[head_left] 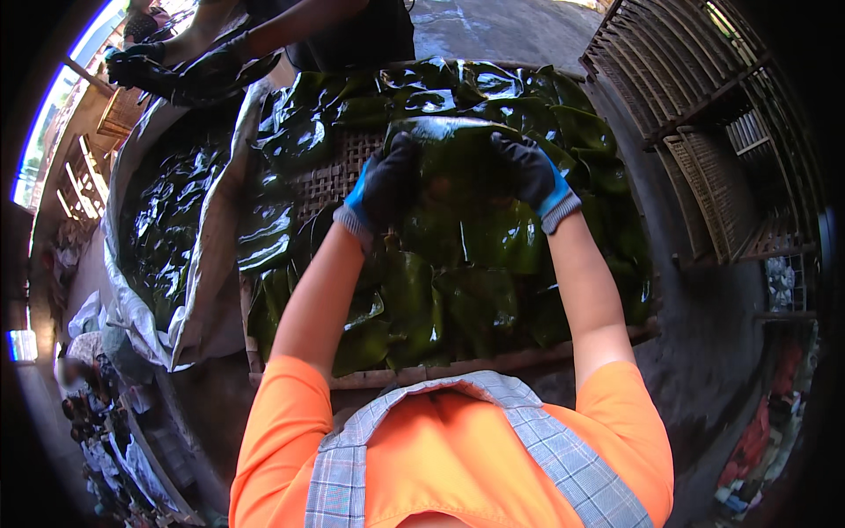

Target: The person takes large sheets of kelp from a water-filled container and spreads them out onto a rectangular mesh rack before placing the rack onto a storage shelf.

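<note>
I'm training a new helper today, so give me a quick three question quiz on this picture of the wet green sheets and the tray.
1. True or false: both hands grip the same green sheet.
2. What does the woven tray hold? A) dry straw B) wet green sheets C) fish
3. What lies left of the tray?

Key
1. True: the left hand and right hand, both gloved, hold one green sheet by its top edge.
2. B: sheets cover the woven tray.
3. A lined tub of more wet sheets, with a co-worker's gloved hand over it.
</note>
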The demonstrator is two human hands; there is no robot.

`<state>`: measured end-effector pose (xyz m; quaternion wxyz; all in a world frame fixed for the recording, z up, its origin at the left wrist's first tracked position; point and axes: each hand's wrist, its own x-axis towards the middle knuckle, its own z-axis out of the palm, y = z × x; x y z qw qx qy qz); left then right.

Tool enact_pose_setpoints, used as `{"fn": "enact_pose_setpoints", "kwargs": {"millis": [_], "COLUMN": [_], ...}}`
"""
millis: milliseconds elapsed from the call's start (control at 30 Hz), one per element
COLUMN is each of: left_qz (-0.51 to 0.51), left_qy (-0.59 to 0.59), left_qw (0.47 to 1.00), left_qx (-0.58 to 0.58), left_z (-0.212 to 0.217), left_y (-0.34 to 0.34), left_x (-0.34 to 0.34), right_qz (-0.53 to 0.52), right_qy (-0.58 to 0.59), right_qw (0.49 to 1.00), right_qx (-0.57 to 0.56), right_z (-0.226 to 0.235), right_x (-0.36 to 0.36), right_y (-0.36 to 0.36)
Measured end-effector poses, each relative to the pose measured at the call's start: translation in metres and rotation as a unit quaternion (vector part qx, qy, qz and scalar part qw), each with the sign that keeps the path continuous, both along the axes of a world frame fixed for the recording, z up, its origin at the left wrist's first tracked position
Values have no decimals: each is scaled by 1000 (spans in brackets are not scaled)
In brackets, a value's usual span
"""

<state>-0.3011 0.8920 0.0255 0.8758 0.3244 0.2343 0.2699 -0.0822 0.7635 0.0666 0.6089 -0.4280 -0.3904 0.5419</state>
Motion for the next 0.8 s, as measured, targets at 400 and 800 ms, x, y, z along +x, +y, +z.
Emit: {"fn": "enact_pose_setpoints", "kwargs": {"millis": [400,800], "left_qz": [4,-73], "left_qy": [328,691], "left_qw": [913,551], "left_qx": [242,463], "left_z": [-88,-41], "left_y": [74,-31], "left_x": [51,-34], "right_qz": [-276,57], "right_qy": [-597,-697], "right_qw": [711,693], "right_qx": [-250,-176], "right_z": [-96,-10], "right_x": [66,-90], "right_y": [65,24]}}
